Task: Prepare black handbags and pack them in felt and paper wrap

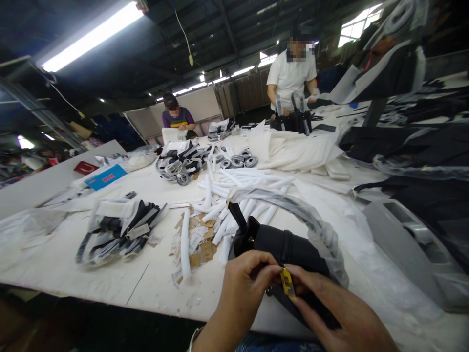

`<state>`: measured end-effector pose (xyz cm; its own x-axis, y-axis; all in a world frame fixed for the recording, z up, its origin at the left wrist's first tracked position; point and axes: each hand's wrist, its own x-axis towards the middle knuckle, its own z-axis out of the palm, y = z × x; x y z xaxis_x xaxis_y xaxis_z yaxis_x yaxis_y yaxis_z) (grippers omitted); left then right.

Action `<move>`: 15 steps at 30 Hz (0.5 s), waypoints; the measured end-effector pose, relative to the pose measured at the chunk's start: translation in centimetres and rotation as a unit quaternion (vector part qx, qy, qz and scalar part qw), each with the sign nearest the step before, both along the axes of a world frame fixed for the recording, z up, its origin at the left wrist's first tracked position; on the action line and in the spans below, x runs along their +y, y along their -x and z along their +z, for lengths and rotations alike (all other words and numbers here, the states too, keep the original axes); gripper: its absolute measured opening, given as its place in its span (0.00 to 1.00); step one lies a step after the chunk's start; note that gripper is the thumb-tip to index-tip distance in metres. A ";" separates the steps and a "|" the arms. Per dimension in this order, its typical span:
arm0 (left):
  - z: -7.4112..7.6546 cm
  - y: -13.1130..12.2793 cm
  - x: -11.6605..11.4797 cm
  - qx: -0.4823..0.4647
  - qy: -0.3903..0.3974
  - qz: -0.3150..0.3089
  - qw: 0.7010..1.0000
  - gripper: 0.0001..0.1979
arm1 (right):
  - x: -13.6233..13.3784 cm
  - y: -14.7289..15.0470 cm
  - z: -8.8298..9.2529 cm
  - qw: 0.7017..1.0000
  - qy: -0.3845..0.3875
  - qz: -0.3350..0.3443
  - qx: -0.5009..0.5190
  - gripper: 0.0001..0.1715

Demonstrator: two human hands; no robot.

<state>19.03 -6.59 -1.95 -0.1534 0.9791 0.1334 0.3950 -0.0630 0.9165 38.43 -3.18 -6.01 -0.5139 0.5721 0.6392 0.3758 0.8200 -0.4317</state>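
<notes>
A black handbag (293, 247) lies on the table right in front of me, its handle (311, 217) wrapped in clear plastic and arching up and over to the right. In front of the bag, a small gold metal clasp (287, 282) is between my fingertips. My right hand (330, 303) pinches it from the right side, thumb below and index finger above. My left hand (247, 281) has thumb and index finger pressed together at the clasp's upper left end. Whether the clasp is joined to the bag cannot be made out.
White foam tubes (225, 195) and brown paper tags (205, 249) lie beyond the bag. Wrapped straps (117, 227) lie to the left, and a grey machine-like box (406, 244) to the right. Two co-workers, one in a white shirt (293, 76), stand across the table.
</notes>
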 end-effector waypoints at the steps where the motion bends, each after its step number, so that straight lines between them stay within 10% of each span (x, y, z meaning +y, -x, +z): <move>1: 0.1 0.0 0.0 0.018 -0.003 -0.005 1.000 0.05 | 0.0 0.0 0.0 1.000 -0.001 0.004 0.000 0.21; 15: -0.7 -1.0 -1.2 0.104 -0.071 -0.028 0.992 0.06 | -0.1 -0.1 0.3 1.000 0.017 -0.009 0.009 0.21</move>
<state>19.98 -7.76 -2.61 -0.0535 0.9545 0.2932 0.5662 -0.2129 0.7963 38.50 -3.24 -5.74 -0.4918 0.6020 0.6291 0.3817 0.7984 -0.4656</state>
